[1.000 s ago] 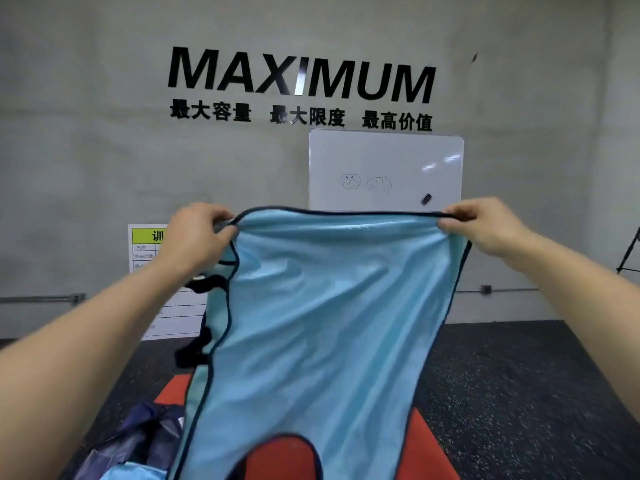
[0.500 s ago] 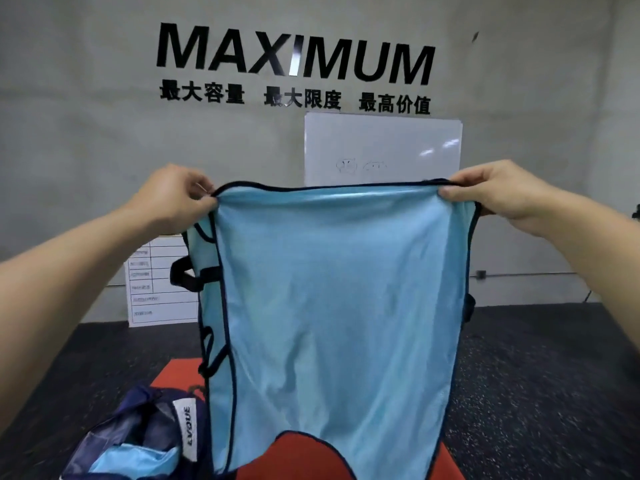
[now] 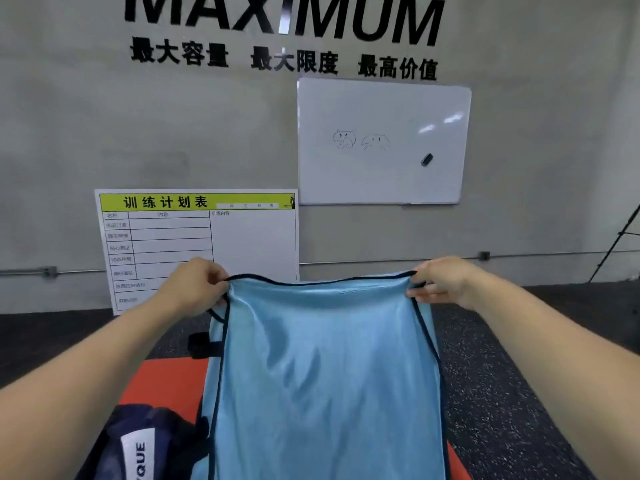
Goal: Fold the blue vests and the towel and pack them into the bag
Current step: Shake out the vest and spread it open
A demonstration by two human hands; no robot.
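Note:
A light blue vest [image 3: 322, 375] with dark navy trim hangs spread out in front of me. My left hand [image 3: 194, 287] pinches its top left corner and my right hand [image 3: 443, 282] pinches its top right corner, so the hem is stretched between them. Black side straps [image 3: 202, 344] dangle at the vest's left edge. A dark navy bag [image 3: 138, 445] with a white label sits at the lower left, partly hidden by my left arm and the vest. The towel is not in view.
A red mat [image 3: 162, 379] lies under the bag and vest on dark speckled flooring [image 3: 491, 393]. Against the grey wall lean a training-plan board [image 3: 194, 244] and a whiteboard [image 3: 381, 143]. A black tripod leg [image 3: 616, 244] stands at the right edge.
Both hands have come down with the vest, from whiteboard height to near floor-line height. The grip on the two corners is unchanged.

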